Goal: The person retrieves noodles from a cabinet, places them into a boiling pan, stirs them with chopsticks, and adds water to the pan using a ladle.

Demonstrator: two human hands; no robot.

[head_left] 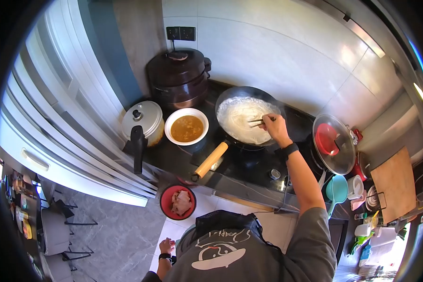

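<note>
A dark wok (226, 136) with a wooden handle (211, 160) sits on the black stove and holds a bubbling, milky white liquid (239, 113). My right hand (275, 127) is closed on chopsticks (255, 123), whose tips reach into the liquid. Down at my side, my left hand (167, 245) hangs low, fingers partly bent and apart, with nothing visible in it. Nearest to it is a red bowl (162, 199) holding pale pieces of meat (181, 202). Left of the wok stands a white bowl (203, 117) of brown broth.
A pressure cooker (148, 120) with a black handle and a dark electric pot (178, 80) stand at the left. On the right are a glass lid (340, 160), a teal ladle (337, 189) and a wooden board (395, 183). White folding doors (56, 141) border the left.
</note>
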